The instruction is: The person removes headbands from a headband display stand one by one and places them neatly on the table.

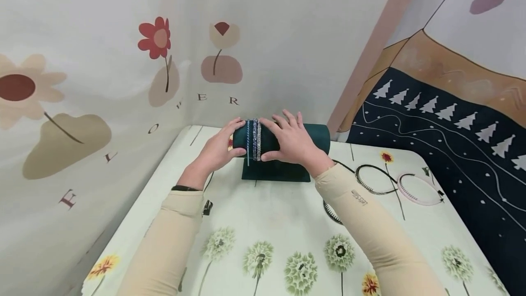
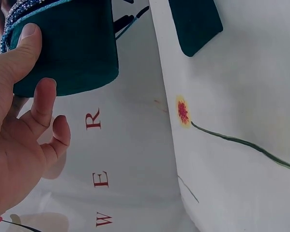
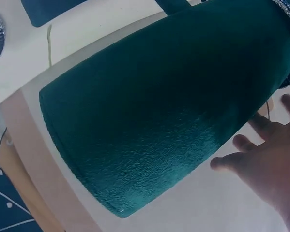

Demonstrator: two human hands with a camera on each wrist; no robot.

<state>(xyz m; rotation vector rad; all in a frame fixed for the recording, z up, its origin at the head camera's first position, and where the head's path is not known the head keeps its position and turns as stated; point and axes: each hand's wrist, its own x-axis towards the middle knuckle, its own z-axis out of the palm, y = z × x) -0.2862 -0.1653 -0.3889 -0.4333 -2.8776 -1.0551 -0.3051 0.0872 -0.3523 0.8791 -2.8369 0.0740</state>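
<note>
Spanning a dark green roll (image 3: 164,106), spread wide, with the left hand (image 1: 215,150) at 9 o'clock and the right hand (image 1: 297,144) at 3 o'clock of blue and silver bands (image 1: 255,141) looped round it. Placed at 12 o'clock on the bench (image 1: 279,214), with 1 black hairband (image 1: 371,166) towards 4 o'clock.

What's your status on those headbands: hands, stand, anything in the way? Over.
Left hand gripping stand near its left end. Right hand at silver headband; blue headband also over stand. No obstruction seen; pink headband lies off right.
</note>
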